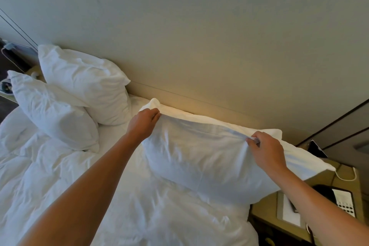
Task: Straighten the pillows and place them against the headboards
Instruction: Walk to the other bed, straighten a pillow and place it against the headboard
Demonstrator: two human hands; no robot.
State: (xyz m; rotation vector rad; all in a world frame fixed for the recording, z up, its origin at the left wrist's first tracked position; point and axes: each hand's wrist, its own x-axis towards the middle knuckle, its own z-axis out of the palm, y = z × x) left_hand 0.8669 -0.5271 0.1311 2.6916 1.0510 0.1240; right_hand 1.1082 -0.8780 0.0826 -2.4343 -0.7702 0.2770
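From the head camera, the left hand (144, 121) pinched the top-left corner of a white pillow (199, 158), and the right hand (266, 150) clenched a fold of its upper edge nearer the right corner. That pillow stood leaning just in front of the padded headboard (199, 46), another pillow's edge (199, 114) showing behind it. Two more pillows (79, 86) leaned further left along the headboard, one in front of the other. The held pillow overhung the nightstand (267, 209); if let go unevenly it could slump onto the telephone (342, 199) there. No writing was legible.
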